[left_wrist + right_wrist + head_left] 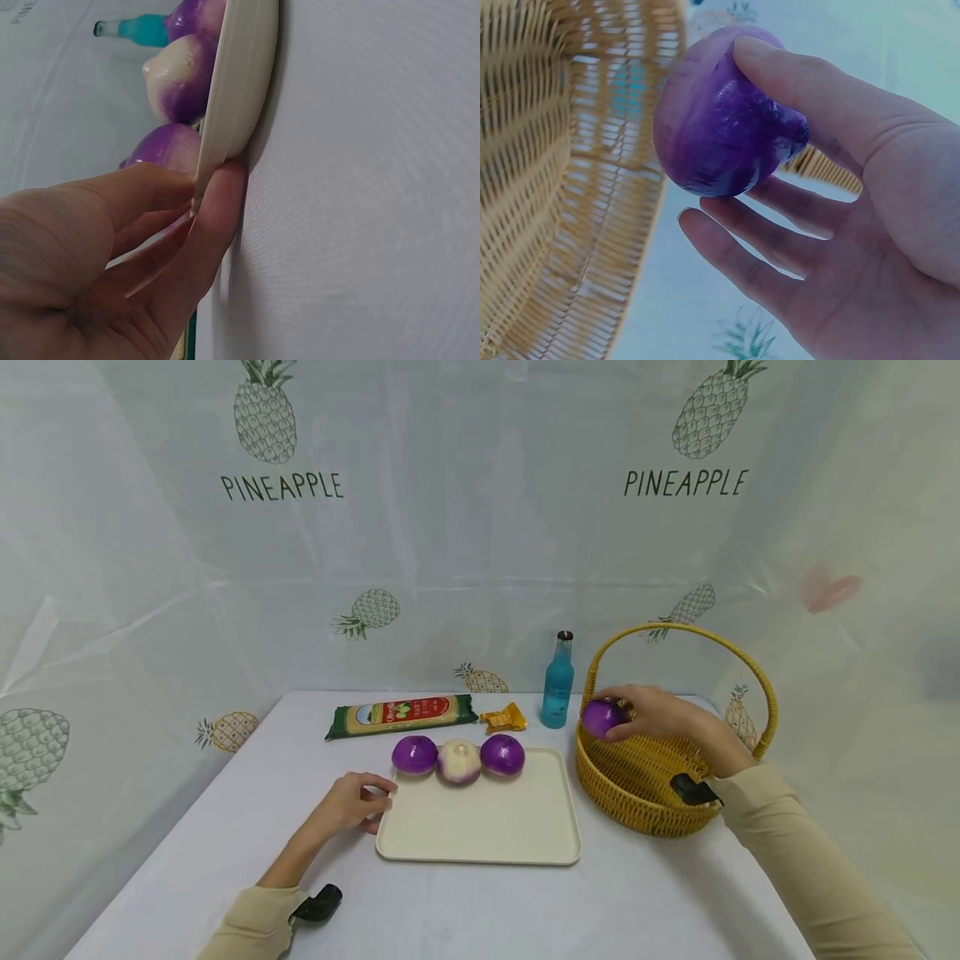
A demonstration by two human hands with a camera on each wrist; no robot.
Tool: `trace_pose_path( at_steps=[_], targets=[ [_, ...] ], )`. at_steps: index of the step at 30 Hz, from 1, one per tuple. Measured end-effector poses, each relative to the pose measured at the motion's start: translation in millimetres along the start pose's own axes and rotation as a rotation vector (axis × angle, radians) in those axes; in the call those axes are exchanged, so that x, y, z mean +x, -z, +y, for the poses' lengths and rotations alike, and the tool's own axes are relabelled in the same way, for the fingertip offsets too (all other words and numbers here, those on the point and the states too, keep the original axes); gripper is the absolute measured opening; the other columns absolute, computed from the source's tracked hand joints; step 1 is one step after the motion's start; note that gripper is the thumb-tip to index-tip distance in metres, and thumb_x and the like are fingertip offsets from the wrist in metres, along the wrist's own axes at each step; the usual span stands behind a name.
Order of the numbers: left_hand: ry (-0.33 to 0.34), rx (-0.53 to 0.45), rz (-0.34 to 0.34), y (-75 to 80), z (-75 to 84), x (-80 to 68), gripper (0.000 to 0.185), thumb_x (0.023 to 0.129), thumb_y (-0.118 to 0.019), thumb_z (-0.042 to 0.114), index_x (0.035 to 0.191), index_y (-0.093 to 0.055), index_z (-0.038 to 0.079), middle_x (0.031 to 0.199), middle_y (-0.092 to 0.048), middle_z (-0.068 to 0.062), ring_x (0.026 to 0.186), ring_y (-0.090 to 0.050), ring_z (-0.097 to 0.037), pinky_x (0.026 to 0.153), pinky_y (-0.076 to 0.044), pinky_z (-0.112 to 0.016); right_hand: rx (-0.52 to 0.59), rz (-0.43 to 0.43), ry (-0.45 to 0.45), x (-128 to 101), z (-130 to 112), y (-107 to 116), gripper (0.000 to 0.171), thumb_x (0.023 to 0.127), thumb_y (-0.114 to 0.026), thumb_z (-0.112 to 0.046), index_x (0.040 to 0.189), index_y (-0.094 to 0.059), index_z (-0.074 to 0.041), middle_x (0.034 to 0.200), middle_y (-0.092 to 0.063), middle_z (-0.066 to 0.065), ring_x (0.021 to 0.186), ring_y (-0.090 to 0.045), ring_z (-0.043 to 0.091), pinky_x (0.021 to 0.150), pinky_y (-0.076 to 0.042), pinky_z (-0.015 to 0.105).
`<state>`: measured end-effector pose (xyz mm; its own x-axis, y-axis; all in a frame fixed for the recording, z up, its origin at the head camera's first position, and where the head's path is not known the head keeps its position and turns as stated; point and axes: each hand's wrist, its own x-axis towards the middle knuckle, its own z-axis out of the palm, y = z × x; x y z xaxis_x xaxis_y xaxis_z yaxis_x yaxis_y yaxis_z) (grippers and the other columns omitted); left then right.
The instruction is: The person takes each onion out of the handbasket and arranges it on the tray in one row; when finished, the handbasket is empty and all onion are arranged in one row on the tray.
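My right hand [654, 712] holds a glossy purple onion [602, 718] above the left rim of a wicker basket [645, 817]. In the right wrist view, the thumb and fingers grip this onion [712, 120] around its sides, beside the woven wall. My left hand [351, 803] pinches the left edge of a cream tray [480, 827]; in the left wrist view one finger lies under the tray's rim [238, 97]. Along the tray's back edge sit a purple onion [414, 755], a white-and-purple onion [459, 762] and another purple onion [502, 755] in a row.
Behind the tray lie a green-and-gold packet [402, 716] and a small orange-yellow wrapped packet [504, 718]. A blue bottle [557, 685] stands upright left of the basket. The basket's tall handle [765, 693] arches over it. A pineapple-print sheet [480, 527] hangs behind the white table [480, 910].
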<state>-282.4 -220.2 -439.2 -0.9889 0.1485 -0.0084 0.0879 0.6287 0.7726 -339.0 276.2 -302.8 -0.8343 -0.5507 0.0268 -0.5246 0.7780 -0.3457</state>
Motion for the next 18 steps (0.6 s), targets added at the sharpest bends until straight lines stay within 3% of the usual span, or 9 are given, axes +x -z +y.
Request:
trace_pose_path(
  at_steps=[18],
  targets=[
    [-0.018,-0.027,-0.030,0.6,-0.9,-0.8,0.025,0.086,-0.069,0.003,0.111,-0.071,0.003,0.096,-0.072,-0.013,0.069,-0.065,-0.014,0.053,-0.059,-0.030,-0.022,-0.046,0.021,25,-50,-21,0.062,0.086,-0.076,-0.028,0.141,-0.051,-0.013,0.137,-0.056,0.017,0.120,-0.055,0.034,0.102,-0.051,0.051]
  ],
)
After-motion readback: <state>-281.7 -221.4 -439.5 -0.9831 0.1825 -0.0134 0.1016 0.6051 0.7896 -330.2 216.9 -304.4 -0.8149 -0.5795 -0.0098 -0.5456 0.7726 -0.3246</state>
